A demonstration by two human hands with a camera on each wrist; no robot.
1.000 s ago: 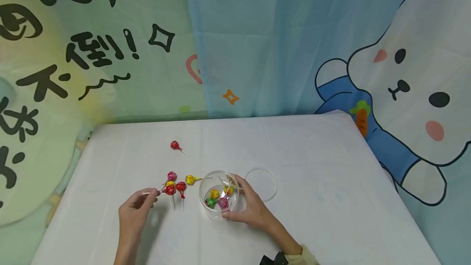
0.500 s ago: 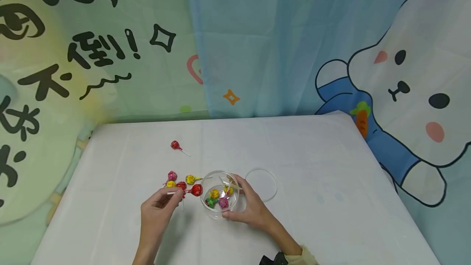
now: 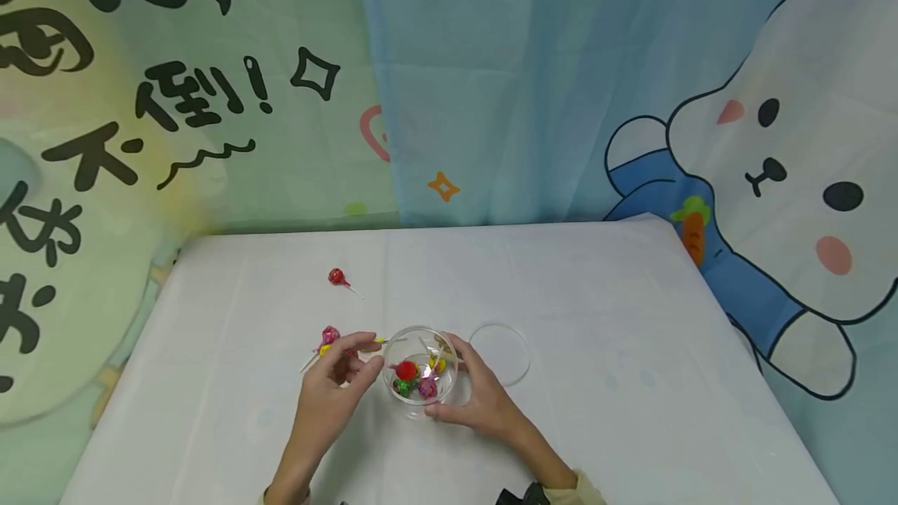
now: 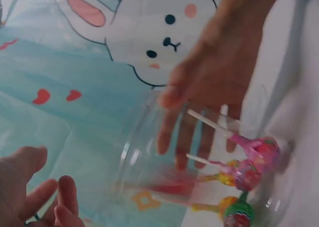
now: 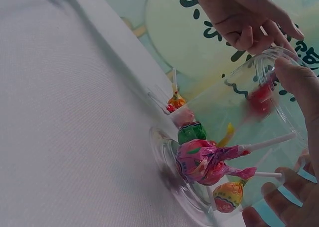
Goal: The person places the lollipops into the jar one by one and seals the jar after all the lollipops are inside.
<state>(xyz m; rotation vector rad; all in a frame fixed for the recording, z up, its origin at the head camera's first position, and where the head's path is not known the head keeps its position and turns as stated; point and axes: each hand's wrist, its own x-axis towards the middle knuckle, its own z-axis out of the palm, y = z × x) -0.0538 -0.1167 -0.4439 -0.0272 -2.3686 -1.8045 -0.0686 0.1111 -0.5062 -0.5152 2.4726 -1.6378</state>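
A clear plastic jar [image 3: 419, 365] stands on the table, holding several wrapped lollipops, among them a green one [image 5: 192, 132] and a pink one [image 5: 199, 162]. My right hand [image 3: 480, 400] grips the jar's right side, thumb near and fingers behind. Just left of the jar's mouth is my left hand [image 3: 337, 388], fingers apart and nothing held. Inside the jar a red lollipop [image 5: 260, 100] appears blurred, below the rim and above the others. Left of the jar, a pink lollipop [image 3: 330, 334] and others lie partly hidden behind my left hand.
One more red lollipop [image 3: 337, 277] lies alone farther back on the white-covered table [image 3: 596, 380]. A clear round lid or ring [image 3: 515, 372] lies right of the jar, close behind my right hand. A printed curtain [image 3: 456, 100] hangs behind the table.
My left hand has carried a red lollipop rightward from the pile to the jar and let it go; it is now inside. My right hand has kept its hold on the jar.
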